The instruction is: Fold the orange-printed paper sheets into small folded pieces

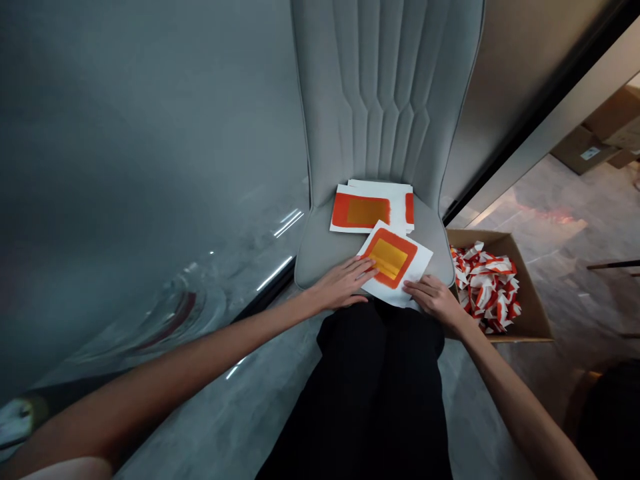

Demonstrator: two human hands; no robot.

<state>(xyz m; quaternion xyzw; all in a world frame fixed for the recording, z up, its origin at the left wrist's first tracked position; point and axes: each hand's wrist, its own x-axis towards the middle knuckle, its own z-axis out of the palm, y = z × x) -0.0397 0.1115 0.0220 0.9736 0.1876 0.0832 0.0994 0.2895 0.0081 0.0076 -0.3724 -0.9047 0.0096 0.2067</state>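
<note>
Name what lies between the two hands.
The head view shows a white sheet printed with an orange-framed yellow square, on the grey chair seat, touched by the left hand and right hand.

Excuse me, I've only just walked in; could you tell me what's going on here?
A person has their left hand and right hand on a white sheet printed with an orange-and-yellow square. It overlaps more orange-printed sheets on a grey upholstered chair seat. To the right, a cardboard box holds red-and-white scraps.
</note>
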